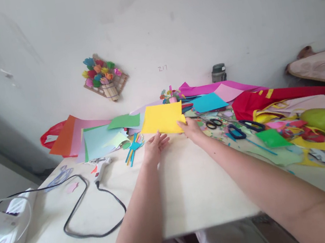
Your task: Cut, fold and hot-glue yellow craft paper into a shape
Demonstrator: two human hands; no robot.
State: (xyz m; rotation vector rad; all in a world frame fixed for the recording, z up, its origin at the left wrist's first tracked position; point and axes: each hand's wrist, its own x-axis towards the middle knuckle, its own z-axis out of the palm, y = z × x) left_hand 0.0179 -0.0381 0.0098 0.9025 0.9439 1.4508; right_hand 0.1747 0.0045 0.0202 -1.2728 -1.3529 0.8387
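A yellow sheet [163, 118] is near the middle of the table. My right hand [192, 129] grips its lower right corner between thumb and fingers. My left hand [155, 147] is just below the sheet's lower edge, palm turned inward, its fingers apart and nothing in them. Left of that hand are crossed blue and yellow strips [132, 147]. A green sheet [124, 121] and a light blue sheet [99, 137] are on the left, and a bright blue sheet [209, 102] is on the right. Black-handled scissors [214, 123] are beside my right hand.
A glue gun [102, 168] with a black cord and a white power strip [11, 219] are on the left. Blue-handled scissors [236, 131], paper scraps and a green fruit-like object [323, 120] occupy the right. A bottle [218, 73] stands by the wall.
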